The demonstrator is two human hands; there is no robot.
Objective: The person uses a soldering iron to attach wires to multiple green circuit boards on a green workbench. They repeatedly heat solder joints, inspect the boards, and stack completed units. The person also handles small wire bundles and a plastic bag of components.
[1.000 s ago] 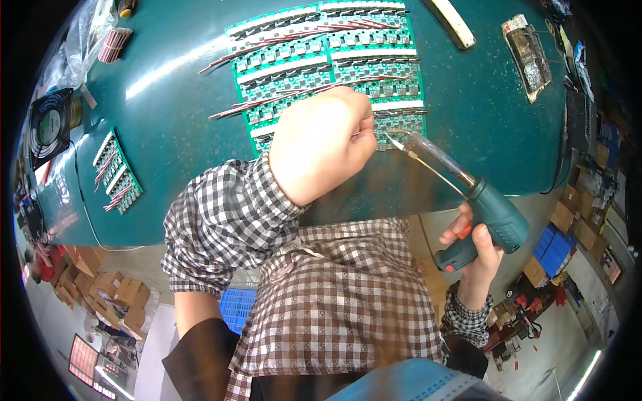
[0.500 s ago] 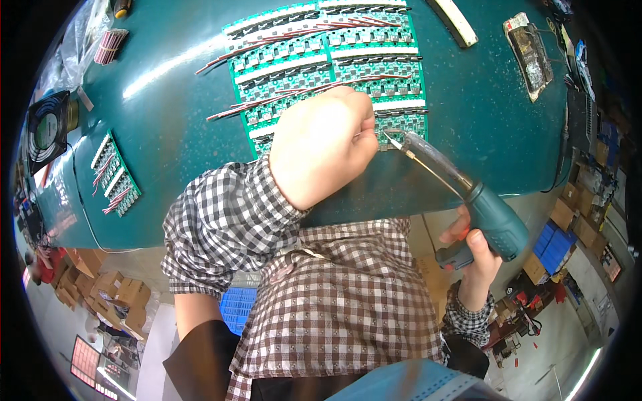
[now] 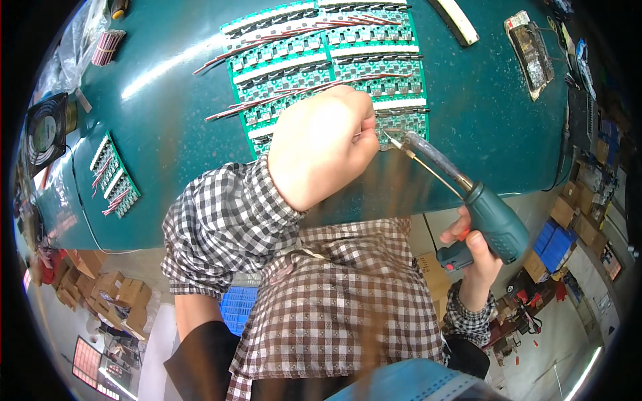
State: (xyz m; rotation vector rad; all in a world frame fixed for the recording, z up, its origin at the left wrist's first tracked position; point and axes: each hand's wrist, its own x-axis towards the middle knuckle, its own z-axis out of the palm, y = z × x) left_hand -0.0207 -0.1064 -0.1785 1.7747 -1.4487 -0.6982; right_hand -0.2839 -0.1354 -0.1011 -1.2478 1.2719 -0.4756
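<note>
Two bunches of wires (image 3: pixel 242 107) lay across the panel (image 3: pixel 294 53) on the counter (image 3: pixel 174 127); the small board (image 3: pixel 124 175), left of the panel, also bore wires. Which were fixed and which remained, I couldn't tell. At the panel's near edge my left hand (image 3: pixel 324 144) was pinched narrow, contents hidden; my right hand (image 3: pixel 476 257) held the iron (image 3: pixel 496 217), its tip by the panel's near right corner, seemingly mid-work.

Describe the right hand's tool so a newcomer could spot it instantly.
On the dark-green table, find the large green circuit-board panel with white strips. Below and right of it, the right hand grips a dark-green, pistol-shaped, plastic-looking tool. What sets it apart: a thick grey tube running alongside a thin brass-coloured rod.
</note>
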